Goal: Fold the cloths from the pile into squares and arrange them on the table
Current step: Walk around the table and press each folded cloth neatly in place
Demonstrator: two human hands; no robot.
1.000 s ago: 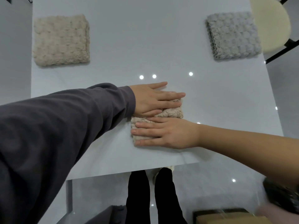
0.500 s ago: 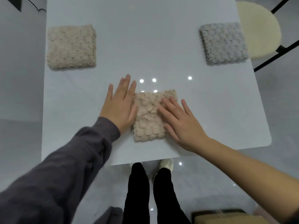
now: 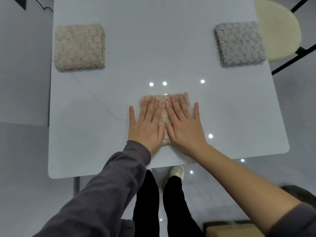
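Here, straight, slightly spread fingers of the left hand and right hand press side by side on a fluffy beige folded cloth square near the front of the glossy pale grey table. At its far corners lie a matching beige folded square, left, and a grey folded square, right; a round cream stool stands beyond the right edge.

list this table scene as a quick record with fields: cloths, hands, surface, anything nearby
centre cloth: beige fluffy folded cloth, near the front edge, under both hands
left hand: left hand flat, fingers straight, pressing it
right hand: right hand flat, fingers straight, pressing alongside
far left: beige fluffy folded square
far right: grey fluffy folded square
surface: white glossy table
nearby: cream round stool
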